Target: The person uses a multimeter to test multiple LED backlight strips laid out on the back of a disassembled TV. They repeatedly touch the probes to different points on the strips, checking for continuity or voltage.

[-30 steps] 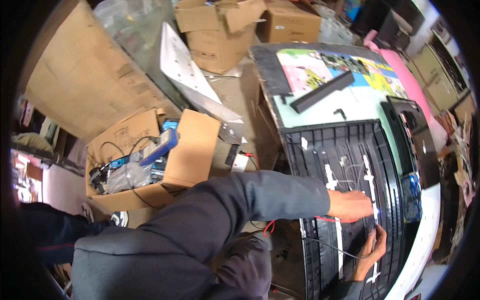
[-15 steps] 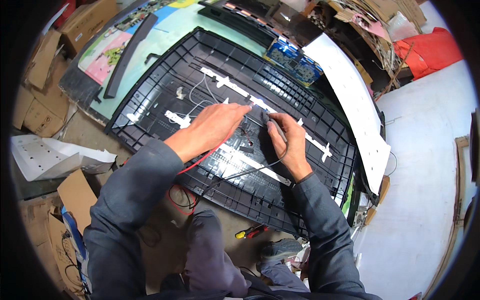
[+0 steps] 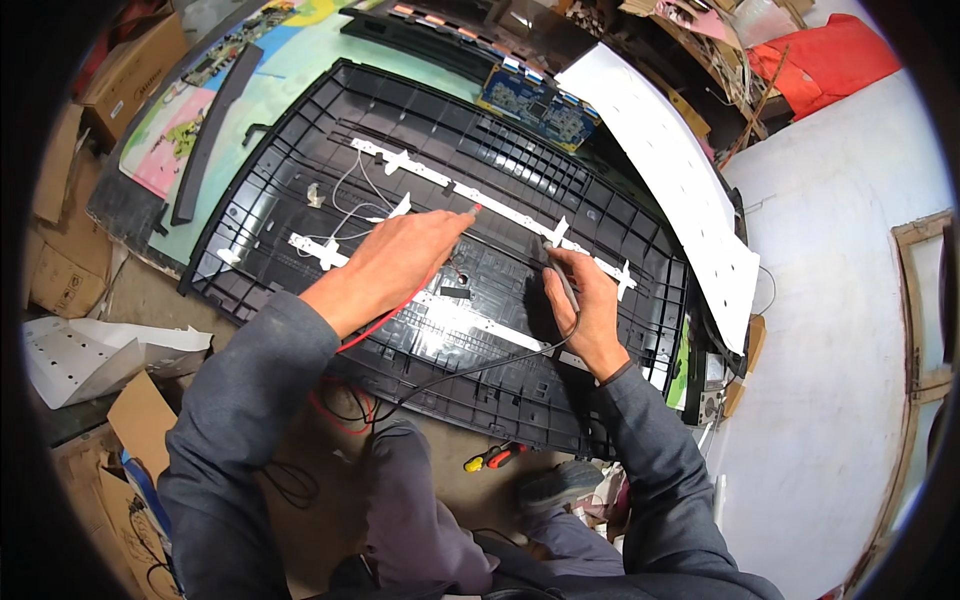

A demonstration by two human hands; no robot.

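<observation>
The person over there has both hands above a big black panel, which lies ribbed side up with its far left part next to the mint-green top of the table. The left hand is over the panel's middle, its grip narrow, fingertips pinched on a red probe whose red wire trails off past the panel's near edge. The right hand, further right over the panel, has its fingers closed round a black probe pointing at the upper white strip along the panel. I can't tell whether either tip touches that strip. A lower white strip runs nearer the panel's front edge, and thin pale wires curl at the panel's left. Beyond the panel's far edge I see a blue circuit board; along its right side, a long white sheet. On the floor before the panel's near edge lies something with yellow and red handles.
</observation>
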